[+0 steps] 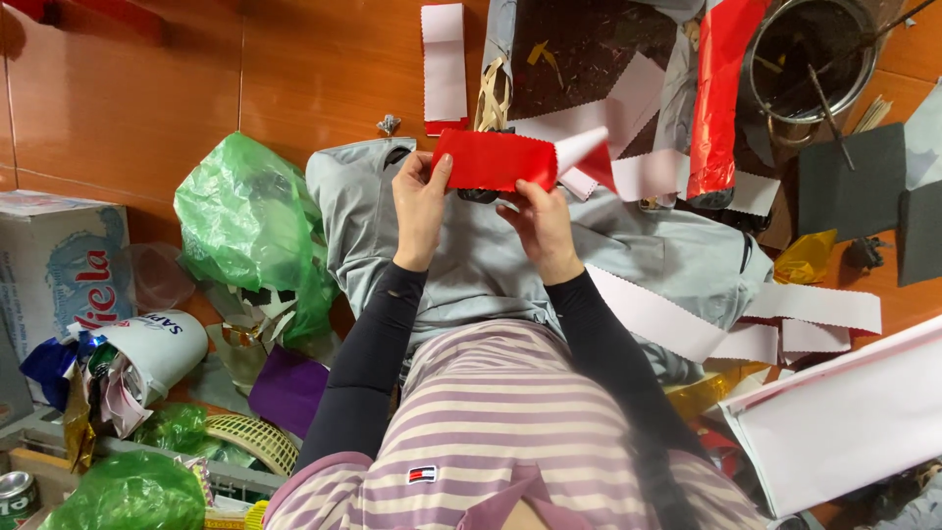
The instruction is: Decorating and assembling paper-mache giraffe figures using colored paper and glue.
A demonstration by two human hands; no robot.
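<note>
Red strip: a rectangle of thin red sheet, matte and smooth, with pinked zigzag edges; one end curls over and shows a white underside.
Left hand: its grip pinches the left end of the red strip, thumb on the near face, fingers behind.
Right hand: its grip pinches the lower right edge of the red strip, fingertips touching the sheet just beside the curled white end.
Where the strip lies: stretched flat between the two grips, held up over the grey trousers on the person's lap.
Sleeves: black, close-fitting, reaching to both wrists; a striped pink and white top lies below them.
White strips: long paper bands with the same zigzag edges, lying to the right of the right hand's grip, some overlapping.
Red foil roll: glossy, crinkled, lying beyond the right hand's grip.
Metal pot: round, dark inside, with thin sticks in it, well apart from the right grip.
Green plastic bag: crumpled, translucent, to the left of the left hand's grip.
Floor: polished orange-brown tiles.
</note>
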